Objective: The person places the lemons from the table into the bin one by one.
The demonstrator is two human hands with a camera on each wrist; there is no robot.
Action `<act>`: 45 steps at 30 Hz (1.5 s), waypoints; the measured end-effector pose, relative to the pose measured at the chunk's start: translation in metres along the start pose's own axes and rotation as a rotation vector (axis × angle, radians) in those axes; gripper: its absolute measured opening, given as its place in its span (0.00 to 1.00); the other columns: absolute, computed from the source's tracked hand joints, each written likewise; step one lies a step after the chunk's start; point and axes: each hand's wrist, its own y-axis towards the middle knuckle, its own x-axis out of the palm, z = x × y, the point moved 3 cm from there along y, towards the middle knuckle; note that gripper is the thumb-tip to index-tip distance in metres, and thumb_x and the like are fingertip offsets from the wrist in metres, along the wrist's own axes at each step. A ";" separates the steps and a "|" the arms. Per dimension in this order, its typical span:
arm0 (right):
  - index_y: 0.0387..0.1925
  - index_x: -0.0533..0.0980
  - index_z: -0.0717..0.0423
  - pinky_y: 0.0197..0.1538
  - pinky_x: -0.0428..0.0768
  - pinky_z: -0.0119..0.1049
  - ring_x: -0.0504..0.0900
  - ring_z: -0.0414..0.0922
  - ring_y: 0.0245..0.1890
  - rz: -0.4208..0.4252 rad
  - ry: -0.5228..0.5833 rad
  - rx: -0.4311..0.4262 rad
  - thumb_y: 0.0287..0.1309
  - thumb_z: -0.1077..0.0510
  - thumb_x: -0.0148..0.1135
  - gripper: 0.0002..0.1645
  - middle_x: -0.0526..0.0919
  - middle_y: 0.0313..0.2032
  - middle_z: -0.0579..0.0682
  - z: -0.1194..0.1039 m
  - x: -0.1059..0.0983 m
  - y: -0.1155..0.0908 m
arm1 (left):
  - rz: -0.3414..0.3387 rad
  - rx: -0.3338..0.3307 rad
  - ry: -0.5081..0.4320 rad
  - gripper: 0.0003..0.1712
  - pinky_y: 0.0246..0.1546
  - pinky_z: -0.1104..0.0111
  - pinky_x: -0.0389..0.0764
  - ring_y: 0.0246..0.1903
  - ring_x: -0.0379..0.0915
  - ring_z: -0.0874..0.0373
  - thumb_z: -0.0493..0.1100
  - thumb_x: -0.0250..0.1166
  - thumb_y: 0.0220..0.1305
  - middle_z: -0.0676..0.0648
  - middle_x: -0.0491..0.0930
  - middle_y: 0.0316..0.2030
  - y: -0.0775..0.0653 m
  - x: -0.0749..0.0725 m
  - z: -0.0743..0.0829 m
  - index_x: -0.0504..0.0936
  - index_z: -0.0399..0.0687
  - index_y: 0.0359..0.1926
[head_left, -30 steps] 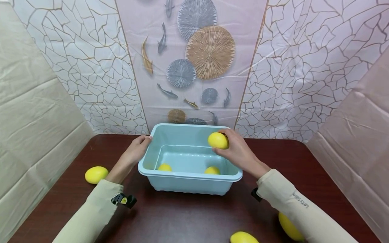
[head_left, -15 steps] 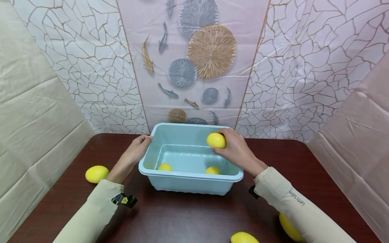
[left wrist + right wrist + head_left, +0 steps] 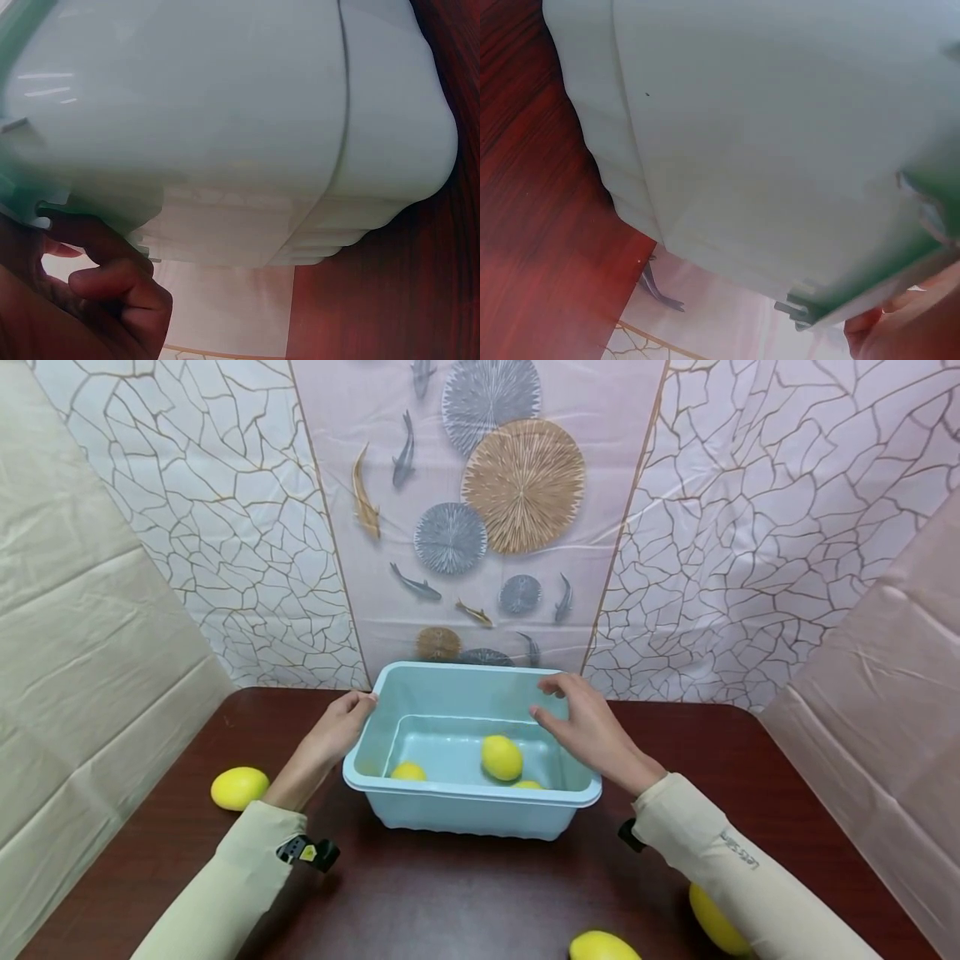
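A light blue plastic basin [image 3: 472,814] stands on the table with several yellow lemons inside. My left hand [image 3: 337,727] grips its left rim; in the left wrist view the curled fingers [image 3: 124,289] are at that rim, beside the basin's outer wall [image 3: 225,112]. Over the right rim, my right hand [image 3: 588,727] has thumb and fingers spread apart and holds nothing. One lemon [image 3: 502,757] is inside the basin, below and left of that hand. Another lemon [image 3: 408,772] sits at the basin's front left, and a third lemon [image 3: 527,784] is mostly hidden by the front rim.
On the dark red-brown table [image 3: 450,902], a lemon [image 3: 239,788] lies beside the left wrist. Another lemon [image 3: 602,946] is at the near edge, and one more lemon [image 3: 716,922] is partly under the right sleeve. A patterned backdrop [image 3: 480,568] rises behind the basin.
My right hand held a lemon over the basin's right side and has let it go; that lemon is now inside the basin. The left hand has stayed on the rim.
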 end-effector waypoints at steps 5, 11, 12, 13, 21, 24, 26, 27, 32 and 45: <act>0.64 0.75 0.63 0.62 0.77 0.56 0.76 0.58 0.61 0.010 0.022 -0.015 0.72 0.54 0.67 0.26 0.78 0.60 0.59 -0.003 -0.011 -0.005 | -0.001 -0.008 0.001 0.30 0.50 0.62 0.80 0.54 0.78 0.45 0.55 0.43 0.86 0.33 0.77 0.60 0.000 -0.003 0.002 0.72 0.32 0.66; 0.62 0.76 0.62 0.51 0.77 0.51 0.77 0.55 0.49 0.032 0.003 -0.079 0.73 0.57 0.67 0.22 0.79 0.57 0.60 -0.005 -0.033 -0.014 | 0.007 0.000 -0.003 0.31 0.45 0.66 0.80 0.51 0.78 0.48 0.56 0.43 0.86 0.33 0.77 0.57 0.002 -0.009 0.004 0.71 0.32 0.66; 0.62 0.76 0.61 0.51 0.76 0.51 0.76 0.54 0.48 0.037 -0.002 -0.084 0.73 0.57 0.67 0.22 0.79 0.56 0.59 -0.004 -0.037 -0.017 | 0.007 0.003 -0.002 0.31 0.44 0.66 0.79 0.50 0.77 0.48 0.56 0.42 0.86 0.33 0.77 0.57 0.002 -0.010 0.005 0.71 0.32 0.65; 0.62 0.77 0.60 0.52 0.76 0.51 0.76 0.54 0.49 0.044 -0.007 -0.089 0.73 0.57 0.67 0.21 0.79 0.56 0.59 -0.004 -0.040 -0.020 | 0.007 0.006 -0.001 0.31 0.44 0.67 0.79 0.50 0.77 0.49 0.56 0.42 0.86 0.33 0.77 0.57 0.002 -0.011 0.005 0.71 0.32 0.65; 0.58 0.79 0.55 0.57 0.75 0.56 0.78 0.52 0.55 0.068 -0.057 -0.127 0.72 0.55 0.68 0.17 0.80 0.54 0.52 -0.001 -0.066 -0.058 | 0.004 0.026 -0.002 0.30 0.44 0.67 0.79 0.49 0.77 0.48 0.54 0.43 0.86 0.33 0.77 0.56 0.004 -0.010 0.008 0.72 0.31 0.64; 0.57 0.79 0.52 0.60 0.74 0.57 0.77 0.52 0.58 0.060 -0.077 -0.134 0.72 0.54 0.68 0.16 0.81 0.54 0.51 -0.001 -0.075 -0.074 | 0.003 0.024 -0.001 0.30 0.44 0.67 0.79 0.49 0.77 0.48 0.55 0.43 0.86 0.34 0.77 0.55 0.004 -0.008 0.008 0.72 0.32 0.64; 0.56 0.79 0.49 0.59 0.74 0.53 0.77 0.49 0.57 0.071 -0.103 -0.138 0.71 0.54 0.69 0.15 0.81 0.54 0.48 -0.001 -0.081 -0.085 | 0.001 0.020 0.000 0.30 0.45 0.66 0.79 0.50 0.77 0.48 0.55 0.44 0.86 0.34 0.78 0.55 0.003 -0.006 0.008 0.73 0.33 0.64; 0.56 0.79 0.48 0.58 0.74 0.49 0.77 0.48 0.57 0.084 -0.119 -0.145 0.70 0.54 0.70 0.16 0.81 0.54 0.47 -0.001 -0.083 -0.092 | -0.002 0.015 -0.002 0.30 0.45 0.66 0.79 0.50 0.78 0.48 0.56 0.44 0.86 0.34 0.78 0.55 0.003 -0.006 0.007 0.73 0.33 0.64; 0.54 0.80 0.45 0.53 0.71 0.26 0.76 0.38 0.52 0.137 -0.186 -0.185 0.63 0.59 0.76 0.20 0.82 0.52 0.42 0.007 -0.093 -0.121 | -0.003 0.013 -0.011 0.29 0.44 0.67 0.79 0.48 0.78 0.49 0.55 0.44 0.86 0.35 0.78 0.54 0.002 -0.003 0.005 0.73 0.33 0.63; 0.50 0.81 0.40 0.45 0.79 0.24 0.81 0.34 0.43 -0.026 -0.288 -0.033 0.58 0.53 0.80 0.20 0.83 0.46 0.31 0.037 -0.089 -0.183 | -0.018 -0.005 -0.008 0.30 0.44 0.66 0.80 0.49 0.79 0.49 0.55 0.45 0.85 0.34 0.78 0.55 -0.002 0.000 -0.001 0.72 0.33 0.65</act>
